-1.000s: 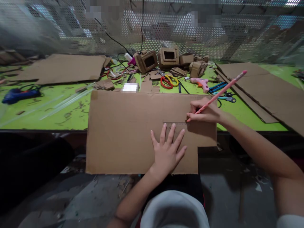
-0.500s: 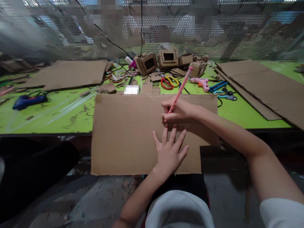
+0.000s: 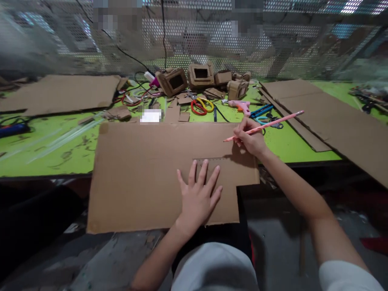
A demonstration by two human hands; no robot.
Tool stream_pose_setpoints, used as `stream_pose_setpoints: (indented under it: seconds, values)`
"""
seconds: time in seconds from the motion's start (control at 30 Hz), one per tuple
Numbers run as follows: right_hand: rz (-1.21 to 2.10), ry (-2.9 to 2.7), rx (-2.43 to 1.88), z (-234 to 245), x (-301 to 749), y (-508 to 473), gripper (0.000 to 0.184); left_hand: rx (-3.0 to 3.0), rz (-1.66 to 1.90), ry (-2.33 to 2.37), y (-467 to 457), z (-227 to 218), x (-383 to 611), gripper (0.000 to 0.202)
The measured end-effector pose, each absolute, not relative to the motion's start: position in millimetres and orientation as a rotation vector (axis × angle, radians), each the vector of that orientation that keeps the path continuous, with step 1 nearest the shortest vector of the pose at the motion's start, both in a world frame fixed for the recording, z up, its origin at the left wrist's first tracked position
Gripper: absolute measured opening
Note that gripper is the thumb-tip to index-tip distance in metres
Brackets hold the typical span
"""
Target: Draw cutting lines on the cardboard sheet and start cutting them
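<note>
A large cardboard sheet (image 3: 136, 173) with a notch at its lower right corner rests partly on the table and reaches over its front edge. My left hand (image 3: 198, 192) lies flat on the sheet with fingers spread. Under its fingertips is what looks like a clear ruler (image 3: 216, 159), its marked edge faintly visible. My right hand (image 3: 250, 137) grips a pink pencil (image 3: 273, 123), tilted low with the tip pointing left. The tip is above the ruler's line, near the sheet's right part; whether it touches the cardboard I cannot tell.
Behind the sheet lie red-and-yellow scissors (image 3: 201, 106), a pink glue gun (image 3: 241, 106), blue-handled pliers (image 3: 268, 119) and small cardboard boxes (image 3: 200, 74). More cardboard sits at left (image 3: 69, 93) and right (image 3: 327, 109). A blue glue gun (image 3: 13, 129) is at the far left. Perforated metal stands behind.
My right hand has moved right, away from the ruler's edge, and the pencil has tipped from steep to nearly level. My left hand stays on the sheet. The view has shifted right.
</note>
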State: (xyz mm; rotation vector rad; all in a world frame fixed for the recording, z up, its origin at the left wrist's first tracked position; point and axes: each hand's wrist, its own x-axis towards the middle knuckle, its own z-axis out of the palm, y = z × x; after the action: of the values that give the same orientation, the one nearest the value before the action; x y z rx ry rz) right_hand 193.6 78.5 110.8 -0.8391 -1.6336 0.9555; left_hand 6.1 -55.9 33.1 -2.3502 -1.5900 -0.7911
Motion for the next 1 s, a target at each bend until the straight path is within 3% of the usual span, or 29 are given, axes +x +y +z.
stream_pose_setpoints:
  seconds: [0.2,0.53,1.0]
  values:
    - [0.920,-1.424,-0.685,99.9,190.3,82.7,0.046,-2.401,-0.757,-1.514,-59.8,32.6,37.6,0.052]
    - [0.623,-1.386,-0.899,94.2,195.3,61.1,0.049,-2.295,-0.875,-1.566,-51.1,24.6,63.6,0.057]
    - [0.716,-1.416,-0.671,99.4,199.2,54.6,0.041,-2.281,-0.917,-1.561,-47.8,16.7,61.7,0.058]
